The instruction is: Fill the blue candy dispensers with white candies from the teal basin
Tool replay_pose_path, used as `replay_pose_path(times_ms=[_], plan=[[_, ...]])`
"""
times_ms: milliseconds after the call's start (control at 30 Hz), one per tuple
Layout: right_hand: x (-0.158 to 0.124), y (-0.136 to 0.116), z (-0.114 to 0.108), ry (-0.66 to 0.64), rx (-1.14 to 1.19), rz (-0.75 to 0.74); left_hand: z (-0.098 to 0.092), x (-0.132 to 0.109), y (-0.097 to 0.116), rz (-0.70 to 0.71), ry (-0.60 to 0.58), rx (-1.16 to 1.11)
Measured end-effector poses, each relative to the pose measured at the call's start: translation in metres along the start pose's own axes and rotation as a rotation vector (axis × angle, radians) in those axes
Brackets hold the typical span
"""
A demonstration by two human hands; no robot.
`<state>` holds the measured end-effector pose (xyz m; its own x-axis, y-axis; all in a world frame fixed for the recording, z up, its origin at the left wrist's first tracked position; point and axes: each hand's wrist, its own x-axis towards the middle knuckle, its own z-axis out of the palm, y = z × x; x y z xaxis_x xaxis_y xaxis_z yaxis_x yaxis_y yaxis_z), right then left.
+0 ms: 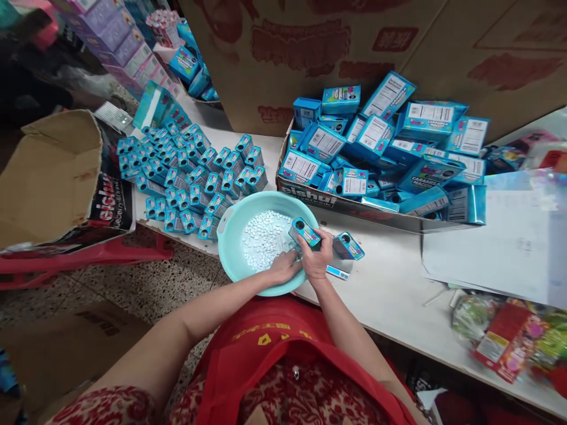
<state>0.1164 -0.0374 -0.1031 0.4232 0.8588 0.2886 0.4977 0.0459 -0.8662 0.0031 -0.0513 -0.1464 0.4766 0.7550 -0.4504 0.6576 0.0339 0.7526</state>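
A light blue plastic basin (225, 251) sits at the bench edge, its bottom strewn with small pale candies (266, 236). My left hand (286, 267) reaches down among them at the basin's right side. Its fingers are bunched together; whatever they hold is hidden. Over the basin's right rim, my right hand (318, 255) grips a small blue candy box (305, 232), its dark round opening facing up. Just right of that hand, another blue candy box (348, 246) with a round opening rests on what looks like a small digital scale (339, 271).
Many small blue boxes (195, 171) stand grouped on the white bench (390, 283) at left. Behind the basin, a carton (345, 209) overflows with larger blue boxes. An open carton (48, 177) lies on a red stool (133, 252). Papers (491, 236) and wrapped sweets lie right.
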Motion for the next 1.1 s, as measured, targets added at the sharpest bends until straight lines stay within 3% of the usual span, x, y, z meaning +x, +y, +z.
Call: replay_pose_path(times_ms=[167,367,433,533,600,700,767,900,1100], plan=[[0.0,0.002,0.001,0.022,-0.013,-0.031,-0.027,-0.032,-0.014,0.016,-0.202,0.357],[0.001,-0.001,-0.001,-0.003,-0.017,-0.057,-0.064,-0.034,-0.036,-0.136,-0.102,0.263],[-0.002,-0.005,-0.003,-0.057,-0.019,-0.07,-0.074,-0.032,-0.036,-0.187,-0.045,0.055],[-0.009,-0.014,-0.005,-0.163,-0.01,-0.112,-0.089,-0.034,-0.023,-0.259,0.091,-0.625],[-0.016,-0.018,-0.004,-0.231,-0.005,-0.135,-0.098,-0.037,-0.009,-0.205,0.178,-1.019],[-0.024,-0.021,0.001,-0.346,-0.02,-0.169,-0.106,-0.038,0.015,-0.02,0.306,-1.358],[-0.028,-0.023,0.005,-0.424,-0.042,-0.185,-0.107,-0.035,0.028,0.059,0.42,-1.449],[-0.03,-0.03,0.007,-0.496,-0.068,-0.184,-0.105,-0.03,0.041,0.083,0.637,-1.391],[-0.024,-0.047,0.004,-0.458,-0.06,-0.17,-0.106,-0.026,0.046,0.06,0.739,-1.344]])
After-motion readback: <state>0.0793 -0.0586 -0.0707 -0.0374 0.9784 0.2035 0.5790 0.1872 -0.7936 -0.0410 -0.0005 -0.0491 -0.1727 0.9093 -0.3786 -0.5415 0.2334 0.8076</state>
